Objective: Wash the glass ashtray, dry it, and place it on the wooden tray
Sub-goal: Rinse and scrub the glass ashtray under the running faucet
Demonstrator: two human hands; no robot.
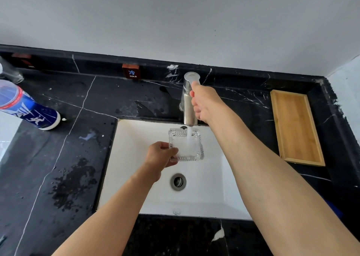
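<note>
The square glass ashtray (191, 136) is held over the white sink (206, 195), under a stream of water running from the steel faucet (187, 107). My left hand (160, 157) grips the ashtray by its near left corner. My right hand (205, 102) is wrapped around the faucet's handle from the right. The wooden tray (296, 127) lies on the black counter to the right of the sink, with nothing on it.
A blue and white canister (29, 109) lies on the black marble counter (58, 158) at the left. A small "COLD" sign (131, 71) stands against the back ledge. The sink drain (178, 181) is below the ashtray. Wet patches mark the counter left of the sink.
</note>
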